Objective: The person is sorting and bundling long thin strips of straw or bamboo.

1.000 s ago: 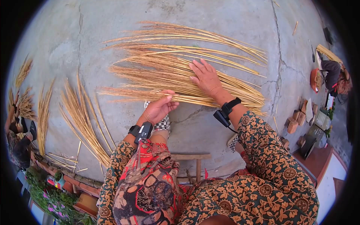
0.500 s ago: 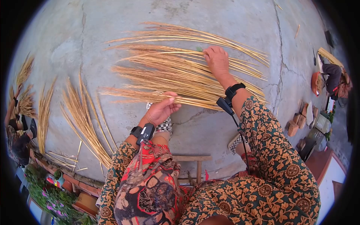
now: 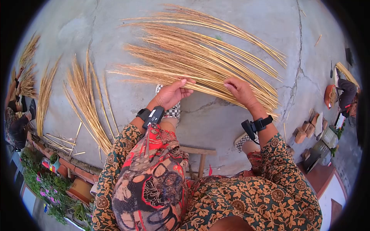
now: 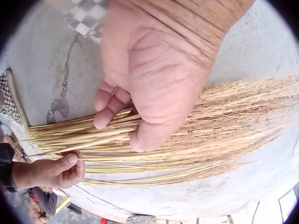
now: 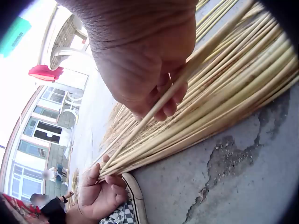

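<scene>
My left hand [image 3: 173, 94] grips a small bunch of dry grass stalks [image 3: 140, 72] just below their feathery seed heads, thumb on top. To its right, my right hand [image 3: 242, 92] pinches a single stalk [image 5: 161, 101], which slants down to the left fingers in the right wrist view. In the left wrist view the right thumb and curled fingers [image 4: 70, 169] close on that stalk. Beyond both hands a broad pile of the same stalks [image 3: 231, 69] lies on the concrete, heads to the left and bare ends to the right.
A thin separate row of stalks [image 3: 231, 27] lies farthest away. More bundles [image 3: 86, 100] spread at the left, near another person. Bricks [image 3: 304, 133] and a red bowl [image 3: 329, 96] stand at the right. Below the hands are checkered shoes [image 3: 172, 111] and a wooden stool [image 3: 198, 151].
The right hand lay flat on the pile, reached to its far side, then came back nearer with a stalk between its fingers. The left hand keeps its bunch.
</scene>
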Available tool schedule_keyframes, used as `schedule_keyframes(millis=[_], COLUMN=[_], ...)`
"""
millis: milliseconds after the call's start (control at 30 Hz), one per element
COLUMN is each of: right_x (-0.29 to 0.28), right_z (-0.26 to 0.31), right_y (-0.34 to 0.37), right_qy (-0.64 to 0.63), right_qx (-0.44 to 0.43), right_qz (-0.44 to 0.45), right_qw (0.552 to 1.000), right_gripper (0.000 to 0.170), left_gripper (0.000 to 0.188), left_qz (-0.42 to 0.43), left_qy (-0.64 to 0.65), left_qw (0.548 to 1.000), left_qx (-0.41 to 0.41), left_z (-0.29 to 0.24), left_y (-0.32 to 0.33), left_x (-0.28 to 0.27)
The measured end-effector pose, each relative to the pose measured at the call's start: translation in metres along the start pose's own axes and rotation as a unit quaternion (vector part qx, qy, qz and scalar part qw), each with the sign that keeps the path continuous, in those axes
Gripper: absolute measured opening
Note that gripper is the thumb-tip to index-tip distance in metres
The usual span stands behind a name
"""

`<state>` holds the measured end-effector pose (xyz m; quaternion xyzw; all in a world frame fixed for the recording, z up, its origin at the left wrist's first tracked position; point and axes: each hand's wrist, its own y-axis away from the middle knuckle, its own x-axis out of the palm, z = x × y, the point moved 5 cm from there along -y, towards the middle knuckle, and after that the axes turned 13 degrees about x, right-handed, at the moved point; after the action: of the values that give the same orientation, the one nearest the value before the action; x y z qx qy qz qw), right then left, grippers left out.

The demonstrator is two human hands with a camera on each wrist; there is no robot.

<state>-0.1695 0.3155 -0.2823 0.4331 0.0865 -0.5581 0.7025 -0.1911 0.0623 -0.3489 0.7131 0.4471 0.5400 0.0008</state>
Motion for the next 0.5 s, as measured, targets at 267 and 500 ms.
schedule_keyframes(millis=[267, 500], right_x=[0.024, 0.013], right_z=[-0.004, 0.027], right_y=[0.012, 0.033], right_qy=[-0.025, -0.006], right_qx=[0.026, 0.011], right_qz=[0.031, 0.055], right_qw=[0.999, 0.998], right_gripper=[0.017, 0.059], left_gripper=[0.028, 0.022], left_qz=[0.004, 0.056], left_qy=[-0.023, -0.032], left_qw=[1.000, 0.998], left_qx=[-0.005, 0.027], left_z=[-0.002, -0.027], left_y=[0.003, 0.002], left_x=[0.004, 0.027])
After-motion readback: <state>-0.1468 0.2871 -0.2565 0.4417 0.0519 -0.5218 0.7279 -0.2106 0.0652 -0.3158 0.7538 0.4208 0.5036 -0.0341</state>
